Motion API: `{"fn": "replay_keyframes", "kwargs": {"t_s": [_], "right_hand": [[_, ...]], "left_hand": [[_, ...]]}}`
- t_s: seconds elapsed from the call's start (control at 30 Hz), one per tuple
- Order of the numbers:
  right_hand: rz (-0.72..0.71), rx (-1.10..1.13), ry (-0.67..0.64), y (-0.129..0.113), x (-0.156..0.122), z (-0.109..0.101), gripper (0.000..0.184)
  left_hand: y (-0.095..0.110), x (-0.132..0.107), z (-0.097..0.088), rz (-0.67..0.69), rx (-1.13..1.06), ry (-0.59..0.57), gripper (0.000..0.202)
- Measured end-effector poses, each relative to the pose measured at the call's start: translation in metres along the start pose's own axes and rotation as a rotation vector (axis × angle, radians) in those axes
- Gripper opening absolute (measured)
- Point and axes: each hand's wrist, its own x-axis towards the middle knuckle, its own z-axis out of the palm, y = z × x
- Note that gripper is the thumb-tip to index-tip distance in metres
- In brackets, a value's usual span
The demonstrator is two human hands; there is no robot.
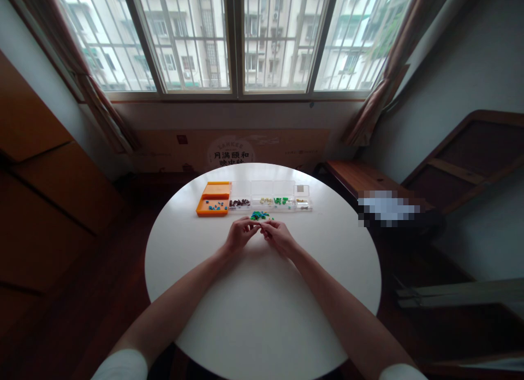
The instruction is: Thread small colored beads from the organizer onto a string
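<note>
Over the white table, my left hand [240,233] and my right hand [279,236] meet fingertip to fingertip. Both are closed in a pinch; whatever is between the fingers is too small to make out. Just beyond the fingertips lies a small heap of green and blue pieces [258,215]. Behind it stands an open orange box [213,213] with several blue pieces inside. To its right is a row of clear lidded compartments [262,189] holding dark brown pieces [239,203], pale yellow pieces [266,201] and green pieces [281,201].
The round white table [262,309] fills the middle. A wooden bench [368,178] stands beyond its right edge, with a blurred patch over part of it. A large printed cardboard box [164,145] leans under the barred window. Wooden cabinets [36,205] stand at the left.
</note>
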Motion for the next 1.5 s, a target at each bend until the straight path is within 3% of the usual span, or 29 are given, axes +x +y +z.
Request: {"fn": "replay_keyframes", "kwargs": {"t_s": [1.5], "right_hand": [[0.004,0.017,-0.014,0.0026,0.0018,-0.0025,0.028]], "left_hand": [[0.0002,-0.0002,0.0009,-0.013,-0.01,-0.005,0.019]]}}
